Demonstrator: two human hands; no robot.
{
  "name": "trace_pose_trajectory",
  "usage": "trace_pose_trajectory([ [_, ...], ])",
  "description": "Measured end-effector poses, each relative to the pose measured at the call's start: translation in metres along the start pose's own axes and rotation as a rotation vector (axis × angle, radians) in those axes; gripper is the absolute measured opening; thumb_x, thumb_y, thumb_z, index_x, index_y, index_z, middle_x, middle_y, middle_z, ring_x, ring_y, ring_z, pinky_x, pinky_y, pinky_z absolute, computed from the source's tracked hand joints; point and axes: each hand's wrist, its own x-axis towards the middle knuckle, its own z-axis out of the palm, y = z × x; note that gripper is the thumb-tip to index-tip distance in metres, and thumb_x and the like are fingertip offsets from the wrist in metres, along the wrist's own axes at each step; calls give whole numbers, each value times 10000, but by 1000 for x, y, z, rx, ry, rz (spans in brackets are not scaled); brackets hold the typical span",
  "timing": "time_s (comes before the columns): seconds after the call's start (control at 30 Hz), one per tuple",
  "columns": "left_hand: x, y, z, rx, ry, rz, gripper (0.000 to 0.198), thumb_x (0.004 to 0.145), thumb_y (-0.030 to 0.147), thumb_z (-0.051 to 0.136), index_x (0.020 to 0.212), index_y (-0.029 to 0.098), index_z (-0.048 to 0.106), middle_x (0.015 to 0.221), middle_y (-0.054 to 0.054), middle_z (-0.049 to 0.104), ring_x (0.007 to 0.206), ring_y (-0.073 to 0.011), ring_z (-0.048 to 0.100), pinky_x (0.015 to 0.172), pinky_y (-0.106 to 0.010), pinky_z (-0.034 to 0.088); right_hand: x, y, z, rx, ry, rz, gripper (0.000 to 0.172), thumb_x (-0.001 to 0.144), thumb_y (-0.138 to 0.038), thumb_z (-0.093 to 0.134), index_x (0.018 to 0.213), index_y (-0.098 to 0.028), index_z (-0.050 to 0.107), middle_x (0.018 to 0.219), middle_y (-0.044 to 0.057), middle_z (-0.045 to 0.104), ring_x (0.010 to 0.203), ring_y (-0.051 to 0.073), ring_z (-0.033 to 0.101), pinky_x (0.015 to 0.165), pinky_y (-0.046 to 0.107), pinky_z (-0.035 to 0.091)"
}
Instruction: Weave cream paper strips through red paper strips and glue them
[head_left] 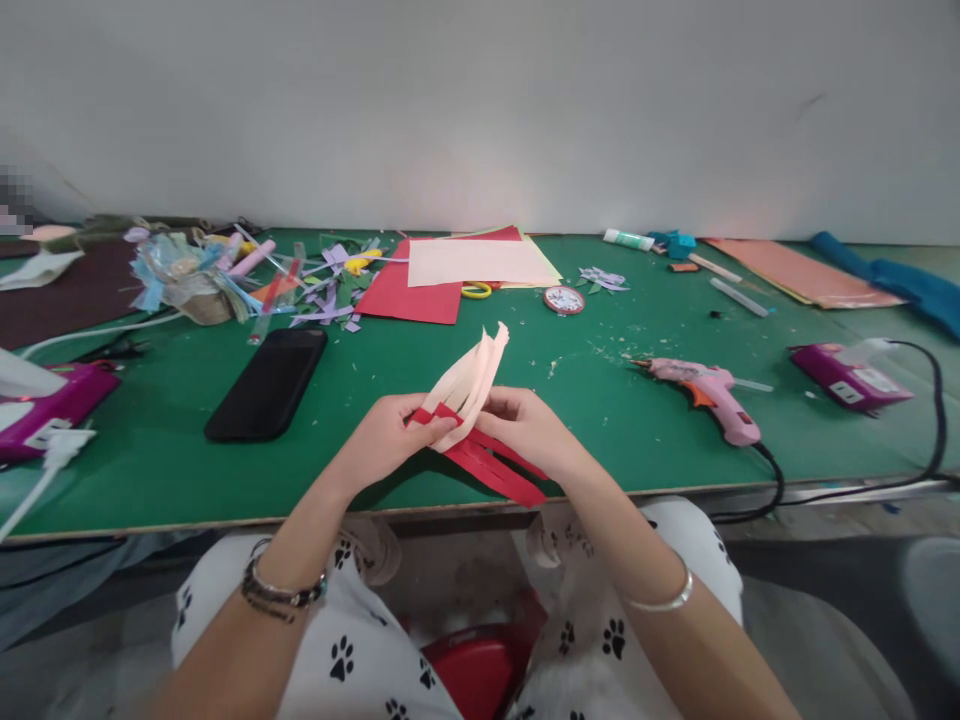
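Between my two hands, over the front of the green table, are interlaced paper strips. The cream strips (474, 375) point up and away, their far ends slightly curled. The red strips (495, 470) slant down to the right toward the table edge. My left hand (396, 432) pinches the crossing of the strips, thumb on top. My right hand (523, 428) is closed at the right side of the crossing, fingers curled around the red strips. Its fingertips are partly hidden behind the paper.
A pink glue gun (701, 385) lies right, its cord running off the table edge. A black phone (268, 385) lies left. Behind are red sheets (412, 300), a cream sheet (480, 262), yellow-handled scissors (476, 290), a round tin (564, 300) and purple power strips (847, 376).
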Motion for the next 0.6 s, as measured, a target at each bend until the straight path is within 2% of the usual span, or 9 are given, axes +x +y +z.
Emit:
trace_pose_trajectory([
  [0.2, 1, 1, 2, -1, -15, -19, 312, 711, 433, 506, 678, 149, 631, 626, 23, 605, 582, -128, 499, 535, -195, 368, 1, 3, 0, 23, -52, -71, 164, 716, -239, 536, 806, -165, 651, 799, 5, 687, 767, 136, 620, 737, 291, 470],
  [0.33, 1, -1, 6, 12, -59, -66, 324, 690, 439, 501, 622, 142, 609, 556, 27, 562, 535, -123, 467, 504, -203, 338, 2, 4, -1, -65, 3, -114, 114, 702, -220, 559, 734, -157, 648, 738, 10, 678, 712, 137, 612, 674, 280, 470],
  [0.5, 2, -1, 8, 18, -78, -58, 335, 706, 436, 482, 732, 148, 651, 591, 26, 581, 560, -131, 485, 525, -209, 347, 3, 4, 0, -114, 138, -167, 59, 644, -175, 596, 591, -156, 613, 637, 2, 645, 633, 126, 589, 617, 259, 456],
  [0.6, 2, 0, 8, 25, -82, -49, 325, 708, 428, 476, 715, 152, 646, 594, 26, 580, 577, -136, 496, 531, -210, 351, 4, 6, 1, -111, 152, -165, 79, 646, -202, 594, 581, -160, 613, 627, 8, 646, 630, 132, 588, 610, 263, 451],
])
